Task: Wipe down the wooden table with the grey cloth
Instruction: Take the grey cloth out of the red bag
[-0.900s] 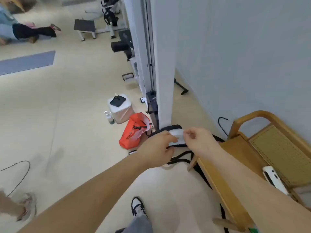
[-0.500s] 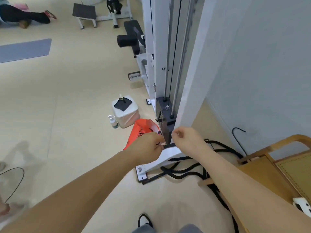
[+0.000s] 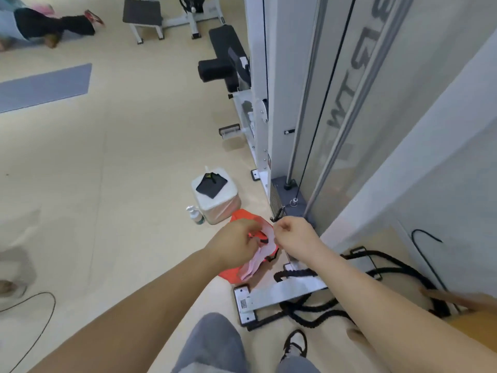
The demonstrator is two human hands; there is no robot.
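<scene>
A pale, thin cloth (image 3: 256, 261) hangs crumpled between my hands, in front of an orange bag (image 3: 230, 273) on the floor. My left hand (image 3: 236, 243) pinches the cloth from the left. Closed in a fist, my right hand (image 3: 294, 239) holds its top edge from the right. Only a blurred brown corner of the wooden table (image 3: 473, 325) shows at the lower right edge, well to the right of both hands. The cloth looks whitish rather than grey here.
A white bucket with a black rag on top (image 3: 215, 200) and a pump bottle (image 3: 195, 215) stand beyond the bag. A white cable machine (image 3: 282, 103), its base bar (image 3: 282, 292) and black ropes (image 3: 309, 316) fill the right. A person lies on the floor far left (image 3: 40, 25).
The view swung left, so the wooden table slid almost out of frame. My hands moved from the machine's base to over the orange bag, and the cloth now hangs looser.
</scene>
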